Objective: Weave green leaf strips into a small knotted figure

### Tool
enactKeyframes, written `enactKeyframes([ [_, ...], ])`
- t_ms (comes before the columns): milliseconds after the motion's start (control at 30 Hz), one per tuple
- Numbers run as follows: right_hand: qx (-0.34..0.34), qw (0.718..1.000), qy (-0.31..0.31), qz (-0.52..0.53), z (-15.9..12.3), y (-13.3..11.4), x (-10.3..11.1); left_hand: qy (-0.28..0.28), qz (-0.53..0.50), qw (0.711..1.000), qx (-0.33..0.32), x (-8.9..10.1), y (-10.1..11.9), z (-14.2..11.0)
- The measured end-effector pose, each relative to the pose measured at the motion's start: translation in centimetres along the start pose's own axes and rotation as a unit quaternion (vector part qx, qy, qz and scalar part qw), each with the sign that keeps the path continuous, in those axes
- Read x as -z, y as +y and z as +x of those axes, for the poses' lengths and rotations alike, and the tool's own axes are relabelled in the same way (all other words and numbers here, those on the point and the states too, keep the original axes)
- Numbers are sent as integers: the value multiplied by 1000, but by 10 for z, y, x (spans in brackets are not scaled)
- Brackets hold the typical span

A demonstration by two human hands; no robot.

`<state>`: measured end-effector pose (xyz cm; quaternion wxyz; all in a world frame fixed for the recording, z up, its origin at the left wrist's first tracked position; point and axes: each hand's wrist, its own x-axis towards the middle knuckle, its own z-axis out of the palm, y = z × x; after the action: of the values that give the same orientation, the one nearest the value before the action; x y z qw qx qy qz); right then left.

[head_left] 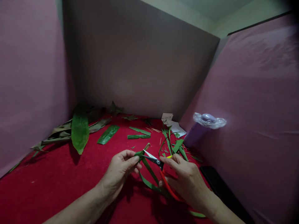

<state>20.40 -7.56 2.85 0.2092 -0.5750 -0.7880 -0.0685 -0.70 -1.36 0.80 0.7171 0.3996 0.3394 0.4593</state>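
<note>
My left hand point(121, 169) pinches a narrow green leaf strip point(147, 175) between thumb and fingers, just above the red cloth. The strip bends down and curls under my right hand. My right hand point(187, 180) grips red-handled scissors point(155, 161). Their open blades point left and meet the strip right beside my left fingertips. A red handle loop point(168, 188) shows below my right palm.
Red cloth point(58, 183) covers the table, walled by pink and grey panels. A big green leaf point(79, 132) and dry leaves lie at the back left. Cut strips point(139, 133), leaf scraps point(174, 144), white paper point(175, 126), a purple bottle point(201, 127) and a black object point(217, 183) sit right.
</note>
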Motion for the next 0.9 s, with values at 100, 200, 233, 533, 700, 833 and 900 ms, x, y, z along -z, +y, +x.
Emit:
enactKeyframes([
  [100,7,1000,19,-22,0,0,0,14,-14,1000,5,0,1,1],
  [200,22,999,24,-31,2,0,-1,16,-20,1000,7,0,1,1],
  [233,28,999,22,-33,2,-1,-1,15,-20,1000,8,0,1,1],
  [533,55,996,9,-68,3,-9,-7,16,-40,999,34,-2,6,-3],
  [700,65,995,28,-76,1,-12,-13,23,-49,997,59,-5,11,-5],
  [833,64,994,35,-84,-1,-17,-16,23,-68,995,64,-6,11,-7],
  [900,67,993,39,-87,-2,-20,-17,14,-69,995,65,-5,10,-7],
])
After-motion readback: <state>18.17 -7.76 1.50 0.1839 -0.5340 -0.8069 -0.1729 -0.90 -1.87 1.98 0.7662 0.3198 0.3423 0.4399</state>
